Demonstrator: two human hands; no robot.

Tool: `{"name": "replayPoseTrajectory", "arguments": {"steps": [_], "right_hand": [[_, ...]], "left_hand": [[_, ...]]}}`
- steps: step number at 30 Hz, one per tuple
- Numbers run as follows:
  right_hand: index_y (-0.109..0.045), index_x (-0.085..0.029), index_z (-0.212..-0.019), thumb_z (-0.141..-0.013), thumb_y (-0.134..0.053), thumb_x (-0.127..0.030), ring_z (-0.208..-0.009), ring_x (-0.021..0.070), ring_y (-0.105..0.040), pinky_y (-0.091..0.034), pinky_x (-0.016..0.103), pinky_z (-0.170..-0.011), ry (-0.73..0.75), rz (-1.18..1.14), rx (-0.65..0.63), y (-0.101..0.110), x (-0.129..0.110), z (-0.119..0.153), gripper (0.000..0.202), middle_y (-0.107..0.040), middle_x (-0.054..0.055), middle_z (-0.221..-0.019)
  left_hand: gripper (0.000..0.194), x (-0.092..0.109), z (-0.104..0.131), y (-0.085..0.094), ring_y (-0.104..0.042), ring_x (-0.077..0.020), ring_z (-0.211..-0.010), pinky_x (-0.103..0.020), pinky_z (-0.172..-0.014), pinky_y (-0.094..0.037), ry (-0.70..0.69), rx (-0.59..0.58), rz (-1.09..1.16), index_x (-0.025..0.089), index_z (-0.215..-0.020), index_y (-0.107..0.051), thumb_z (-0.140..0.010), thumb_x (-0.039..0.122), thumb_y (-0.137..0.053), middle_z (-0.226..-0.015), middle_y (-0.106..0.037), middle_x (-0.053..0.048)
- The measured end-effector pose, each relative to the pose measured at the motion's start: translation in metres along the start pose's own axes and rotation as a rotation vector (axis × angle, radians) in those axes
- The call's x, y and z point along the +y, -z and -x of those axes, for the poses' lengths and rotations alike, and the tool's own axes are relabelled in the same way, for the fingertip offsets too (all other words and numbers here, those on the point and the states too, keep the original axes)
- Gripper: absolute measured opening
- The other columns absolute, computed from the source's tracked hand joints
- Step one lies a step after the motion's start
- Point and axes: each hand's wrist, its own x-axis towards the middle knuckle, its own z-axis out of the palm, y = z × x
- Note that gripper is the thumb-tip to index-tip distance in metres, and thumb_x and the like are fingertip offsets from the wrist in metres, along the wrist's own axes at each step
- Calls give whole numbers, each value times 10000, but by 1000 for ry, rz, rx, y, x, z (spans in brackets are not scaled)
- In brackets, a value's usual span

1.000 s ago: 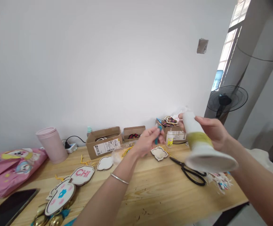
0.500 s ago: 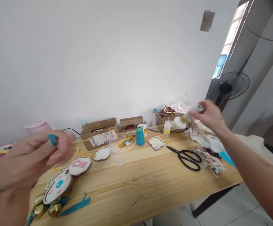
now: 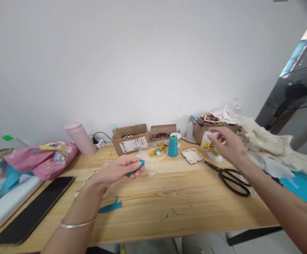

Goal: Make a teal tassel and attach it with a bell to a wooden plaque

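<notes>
My left hand (image 3: 129, 168) is closed on a small teal piece (image 3: 142, 163), with a thin thread trailing right from it. My right hand (image 3: 227, 143) has its fingers around the top of a white-based spool (image 3: 215, 156), which stands upright on the table beside a small yellow-labelled bottle (image 3: 205, 141). Teal strips (image 3: 110, 206) lie below my left hand, and a pale, dark-edged plaque is partly hidden behind it. Black scissors (image 3: 231, 179) rest below my right hand. A teal thread cone (image 3: 173, 146) stands between the hands.
Cardboard boxes (image 3: 130, 138) line the wall. A scalloped plaque (image 3: 192, 155) lies near the scissors. To the left are a pink cup (image 3: 80, 138), pink bag (image 3: 54, 158) and black phone (image 3: 35, 210). White cloth (image 3: 271, 141) is piled right, before a fan (image 3: 296, 92).
The view has turned left. My left hand has moved in over the table with the teal piece. My right hand has lowered the spool from the air to the tabletop.
</notes>
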Motion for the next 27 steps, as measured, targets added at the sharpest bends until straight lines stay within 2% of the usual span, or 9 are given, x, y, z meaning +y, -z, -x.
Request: {"name": "replayPoseTrajectory", "arguments": {"steps": [4, 6, 8, 11, 14, 17, 19, 24, 27], "right_hand": [[-603, -231, -979, -790, -435, -426, -558, 121, -546, -432, 244, -504, 66, -756, -497, -37, -86, 17, 319, -629, 25, -713], [-612, -213, -979, -779, -466, -409, -583, 108, -551, -439, 227, -524, 75, -957, -736, -59, -101, 26, 316, -633, 23, -740], [-638, -180, -922, -774, -482, -397, -585, 106, -546, -435, 222, -531, 7, -1010, -854, -73, -94, 33, 306, -630, 28, -702], [-658, -145, -804, -758, -508, -409, -563, 105, -530, -423, 226, -536, -114, -930, -844, -70, -59, 33, 307, -605, 26, -622], [-652, -140, -813, -750, -510, -428, -519, 94, -496, -390, 211, -486, -188, -830, -829, -45, -27, 26, 327, -567, 9, -568], [-643, -133, -646, -748, -487, -448, -432, 78, -410, -321, 206, -418, -151, -639, -806, -19, -22, 15, 367, -488, -11, -455], [-612, -142, -535, -749, -473, -443, -433, 88, -407, -315, 218, -419, -83, -546, -727, -12, -33, 8, 394, -484, -1, -440], [-650, -181, -604, -718, -528, -383, -709, 162, -546, -417, 282, -630, 88, -625, -339, -38, -59, 1, 262, -638, 60, -733], [-645, -175, -687, -760, -480, -403, -590, 138, -545, -429, 262, -556, -138, -825, -289, -73, -51, 11, 290, -622, 33, -629]], "left_hand": [[325, 18, -15, -13, -361, -69, -497, -208, -488, -248, -40, -24, 136, 126, -661, -534, -801, 399, -430, -541, -447, 19], [316, 29, -13, -17, -360, -62, -486, -203, -485, -250, -25, -21, 163, 126, -649, -543, -792, 392, -450, -534, -453, 23], [309, 35, -6, -16, -356, -56, -473, -197, -472, -242, 26, -19, 148, 127, -647, -559, -783, 388, -466, -518, -453, 28], [304, 30, 12, -8, -349, -51, -451, -193, -458, -250, 133, -37, 119, 126, -620, -573, -751, 394, -513, -487, -446, 35], [276, 6, 23, 3, -410, -60, -478, -190, -471, -298, 212, -4, 136, 123, -639, -599, -739, 374, -541, -538, -517, 7], [232, -20, 16, 4, -529, -100, -659, -195, -555, -373, 186, 213, 293, 134, -771, -620, -754, 349, -536, -750, -604, -50], [227, -29, -1, -4, -562, -148, -814, -226, -630, -412, 155, 271, 451, 140, -834, -614, -754, 340, -542, -939, -602, -88], [251, -31, -57, -42, -581, -190, -878, -278, -704, -438, 73, 293, 629, 128, -869, -618, -732, 333, -576, -973, -614, -115], [263, -33, -80, -63, -591, -168, -856, -273, -749, -429, 16, 380, 703, 130, -892, -622, -735, 336, -572, -932, -634, -102]]}}
